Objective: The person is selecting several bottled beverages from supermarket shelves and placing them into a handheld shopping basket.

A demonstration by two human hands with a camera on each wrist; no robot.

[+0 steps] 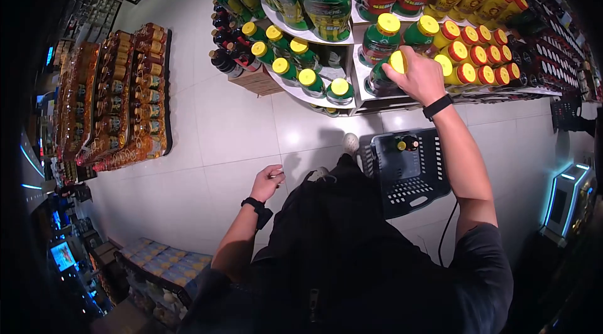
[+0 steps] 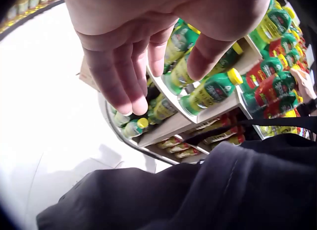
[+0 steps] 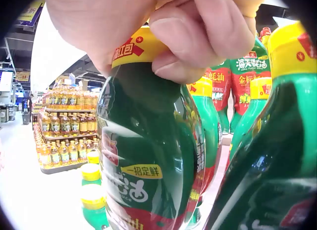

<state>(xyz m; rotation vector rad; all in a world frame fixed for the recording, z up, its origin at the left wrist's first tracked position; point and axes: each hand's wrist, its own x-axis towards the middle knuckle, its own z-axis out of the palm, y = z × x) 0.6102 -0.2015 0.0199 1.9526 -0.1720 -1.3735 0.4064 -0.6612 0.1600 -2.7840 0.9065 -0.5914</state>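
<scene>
- The right hand is up at the shelf, on the far right side. Its fingers are curled tight around the yellow cap of a big green oil bottle.
- The green oil bottle stands at the front edge of the shelf, squeezed in between other green bottles just like it. They touch it, or nearly do.
- The bottle looks full, so I think it is heavy for one hand. The top is a small place to hold so much weight.
- Its sides look smooth and shiny. I think they would be slippery, so a grip on the fat middle could slide.
- The best place to hold it looks like the neck, right under the cap, where the hand is now. A second hand under the bottom would make it safer.
- It looks like plastic, so it may bend a little when squeezed. A drop could crack the cap and spill oil.
- The left hand hangs low on the near left, above the white floor. Its fingers are loose and a bit bent, and it holds nothing.
- A dark basket sits on the floor below the shelf, with small bottles inside.
</scene>
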